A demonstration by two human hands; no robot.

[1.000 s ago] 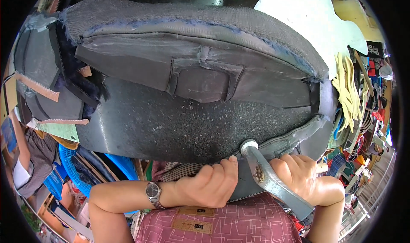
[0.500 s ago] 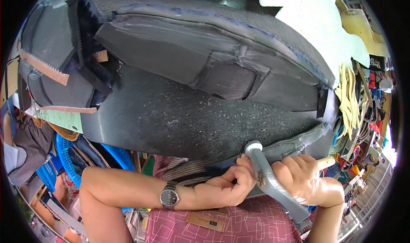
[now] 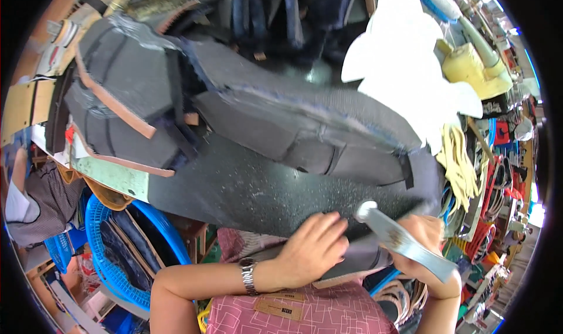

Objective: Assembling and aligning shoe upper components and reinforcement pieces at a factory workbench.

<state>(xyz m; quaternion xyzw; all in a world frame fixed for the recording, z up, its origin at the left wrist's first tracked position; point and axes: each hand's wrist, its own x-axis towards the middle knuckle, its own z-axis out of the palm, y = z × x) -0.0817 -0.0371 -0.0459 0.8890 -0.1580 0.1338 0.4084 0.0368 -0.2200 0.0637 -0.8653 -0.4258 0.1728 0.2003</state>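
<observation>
My right hand (image 3: pixel 431 231), closed, grips a hammer with a long curved silver head (image 3: pixel 407 240) and holds it above the near right edge of the dark worktop. Its round striking face points to the left. My left hand (image 3: pixel 314 249), wearing a wristwatch (image 3: pixel 248 275), hovers at the near edge with fingers stretched out and slightly blurred; nothing shows in it. Between my hands and lap lies a dark grey piece (image 3: pixel 363 258) with a tan lower edge. Farther back on the worktop (image 3: pixel 252 187) rests a long grey padded panel (image 3: pixel 246 123) with a seamed edge.
Stacked grey panels with tan strips (image 3: pixel 120 108) stand on the left. White cut sheets (image 3: pixel 390 58) and pale yellow gloves (image 3: pixel 457 164) are at the right. A blue basket (image 3: pixel 99 258) holding dark pieces sits below the left edge. My lap wears a reddish patterned cloth (image 3: pixel 334 310).
My left hand has let go of the grey edge and opened. The hammer has moved slightly right with my right hand. The view has shifted, showing more of the far side.
</observation>
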